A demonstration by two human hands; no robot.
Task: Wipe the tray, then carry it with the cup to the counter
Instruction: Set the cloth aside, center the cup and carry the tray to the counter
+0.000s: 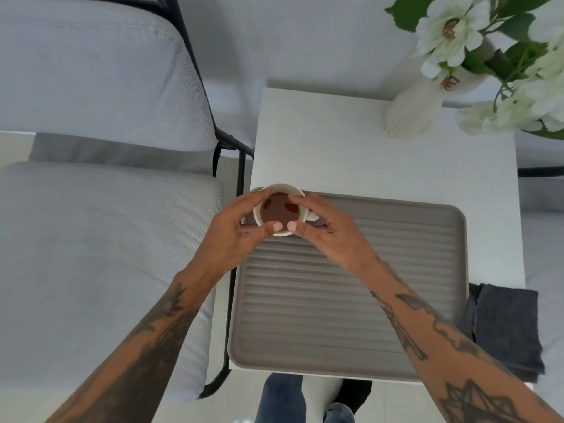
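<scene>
A grey ribbed tray (351,300) lies on a small white side table (366,154). A cream cup (279,209) holding brown liquid is at the tray's far left corner. Both of my hands wrap it: my left hand (235,230) on its left side, my right hand (326,230) on its right side, thumbs at the near rim. Whether the cup rests on the tray or is raised slightly, I cannot tell. A dark grey cloth (506,325) lies at the table's near right corner, beside the tray.
A white vase (412,108) with white flowers (451,29) stands at the table's far right. A light grey cushioned chair (100,209) with a black frame is just left of the table. My legs show below the tray.
</scene>
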